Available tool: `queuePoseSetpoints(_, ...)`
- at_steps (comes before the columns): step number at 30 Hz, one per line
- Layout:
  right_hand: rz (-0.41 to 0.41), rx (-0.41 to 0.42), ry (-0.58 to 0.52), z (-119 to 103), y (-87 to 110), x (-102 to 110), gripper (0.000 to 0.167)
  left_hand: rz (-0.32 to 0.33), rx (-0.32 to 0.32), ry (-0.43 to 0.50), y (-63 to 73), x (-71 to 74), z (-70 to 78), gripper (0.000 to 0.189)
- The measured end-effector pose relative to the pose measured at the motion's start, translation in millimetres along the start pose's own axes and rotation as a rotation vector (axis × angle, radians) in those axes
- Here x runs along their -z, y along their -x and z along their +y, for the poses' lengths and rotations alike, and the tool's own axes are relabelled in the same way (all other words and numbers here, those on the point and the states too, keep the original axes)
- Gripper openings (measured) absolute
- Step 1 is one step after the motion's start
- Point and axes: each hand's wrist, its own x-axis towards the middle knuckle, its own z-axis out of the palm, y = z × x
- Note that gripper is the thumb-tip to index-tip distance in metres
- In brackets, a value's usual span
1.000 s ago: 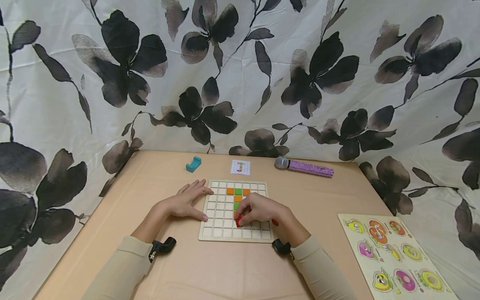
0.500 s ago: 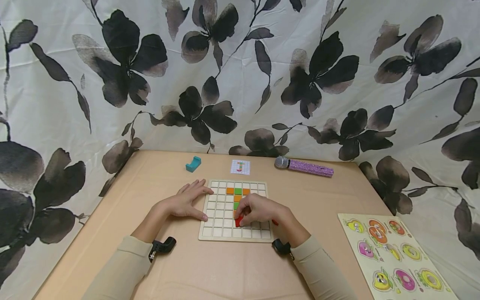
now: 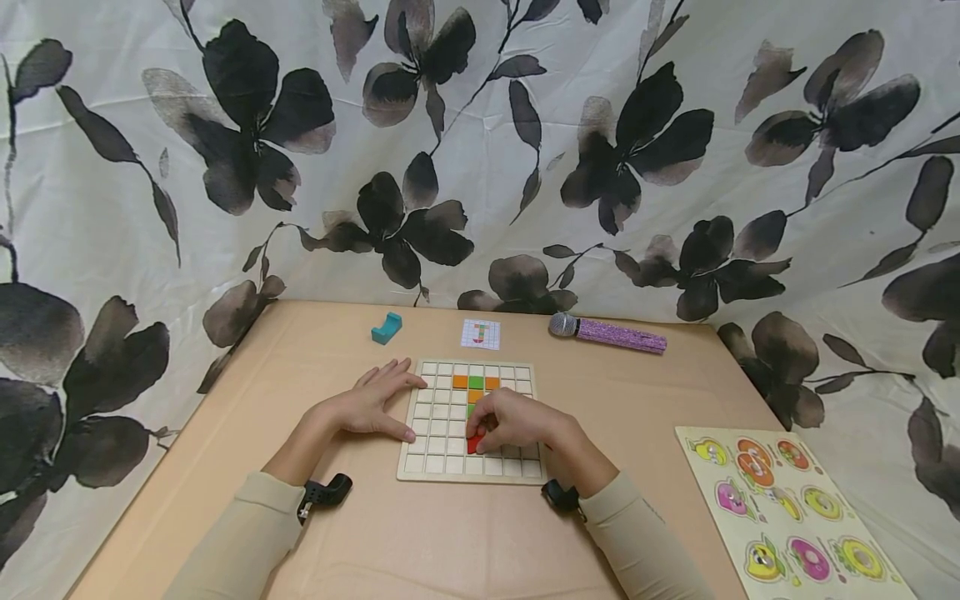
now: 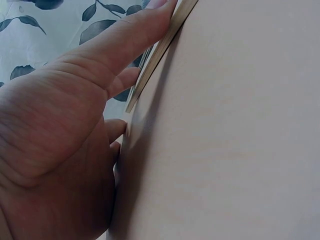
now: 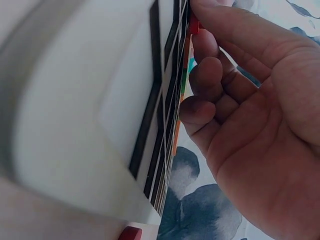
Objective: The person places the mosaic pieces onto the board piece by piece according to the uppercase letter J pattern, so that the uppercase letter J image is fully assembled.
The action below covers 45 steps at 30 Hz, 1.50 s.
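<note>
A pale grid board [image 3: 435, 467] with square cells lies on the table. An orange tile [image 3: 460, 382], a green tile [image 3: 476, 382] and another orange one make a row near its top. Below the green tile, more orange and green tiles run down one column. At that column's lower end my right hand [image 3: 521, 418] pinches a small red piece [image 3: 474, 445] between thumb and fingers, low over the cells. In the right wrist view the red piece [image 5: 194, 24] shows by the fingertips. My left hand [image 3: 367, 408] rests with extended fingers, thumb and index at the board's left edge.
Behind the board lie a turquoise curved piece [image 3: 387, 328], a small pattern card [image 3: 480, 334] and a purple glittery microphone [image 3: 607, 331]. A fruit picture board [image 3: 780, 500] is at the right. Another red piece [image 5: 131, 233] lies by the grid board's near edge in the right wrist view.
My right hand has shifted very slightly left with the red piece. The other red piece beside the board is now hidden by my right wrist in the head view. My left hand stays put.
</note>
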Motion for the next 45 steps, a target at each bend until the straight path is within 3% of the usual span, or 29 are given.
queuePoseSetpoints(31,0.021,0.009,0.012,-3.6,-1.3,-3.2,0.014,-0.009,0.024,0.003,-1.2,-0.8,-0.3,0.087)
queuePoseSetpoints(45,0.142,-0.006,0.048,-3.2,11.6,16.2,0.02,-0.005,0.021,0.009,-1.1,-0.7,-0.7,0.086)
